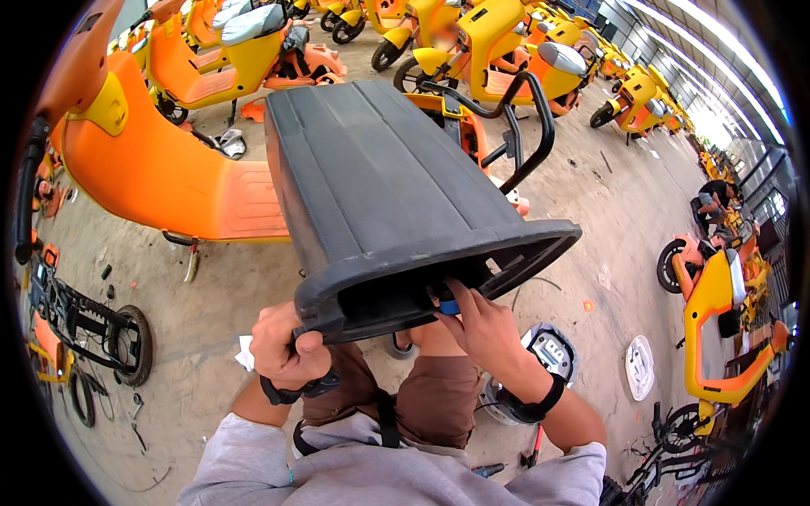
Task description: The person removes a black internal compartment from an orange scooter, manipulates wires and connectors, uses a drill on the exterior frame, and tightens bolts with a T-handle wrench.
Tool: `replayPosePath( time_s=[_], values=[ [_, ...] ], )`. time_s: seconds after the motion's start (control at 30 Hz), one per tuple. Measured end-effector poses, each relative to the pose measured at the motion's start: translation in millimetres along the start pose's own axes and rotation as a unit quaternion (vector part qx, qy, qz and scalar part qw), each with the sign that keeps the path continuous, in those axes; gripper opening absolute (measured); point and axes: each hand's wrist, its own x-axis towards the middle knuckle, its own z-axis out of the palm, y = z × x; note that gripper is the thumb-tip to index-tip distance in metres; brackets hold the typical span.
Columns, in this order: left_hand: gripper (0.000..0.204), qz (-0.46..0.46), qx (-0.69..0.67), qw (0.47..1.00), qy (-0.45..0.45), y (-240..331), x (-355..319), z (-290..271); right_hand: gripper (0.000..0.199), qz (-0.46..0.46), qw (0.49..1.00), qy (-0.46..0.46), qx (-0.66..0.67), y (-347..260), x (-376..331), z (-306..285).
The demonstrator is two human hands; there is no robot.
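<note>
A large black plastic storage box (371, 169) lies tilted in front of me, its flanged open mouth turned toward me. My left hand (291, 350) is closed on the near left corner of the rim, thumb on the outside. At the right part of the mouth, the fingers of my right hand (485, 329) pinch a small blue-and-black piece (448, 305) by the inside of the opening. Its kind cannot be made out. Behind the box stands an orange and yellow scooter (160, 181), partly hidden by it, with a black tubular rack (544, 126) showing at its rear.
A white-grey scooter part (550, 350) lies on the concrete floor by my right forearm, with a white oval cover (639, 368) farther right. A power tool (488, 469) lies near me. Rows of scooters (481, 42) fill the background; a person (715, 198) crouches at far right.
</note>
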Motion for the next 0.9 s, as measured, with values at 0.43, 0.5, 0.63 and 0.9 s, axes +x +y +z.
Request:
replayPosePath(
  time_s=[0.43,0.5,0.63,0.9],
  values=[
    [0.036,0.063,-0.025,0.996,-0.053,6,25,-9,0.032,-0.045,0.994,-0.1,0.03,5,34,-1],
    [0.037,0.069,-0.038,0.993,-0.089,4,28,-16,0.034,-0.092,0.994,-0.061,-0.027,7,33,-3],
    [0.038,0.085,-0.044,0.991,-0.093,13,43,-16,0.024,-0.132,0.99,0.033,-0.032,8,41,-8],
    [0.033,0.067,-0.014,0.98,-0.186,19,55,-53,0.016,-0.115,0.99,0.078,-0.032,-3,29,-24]
  ],
)
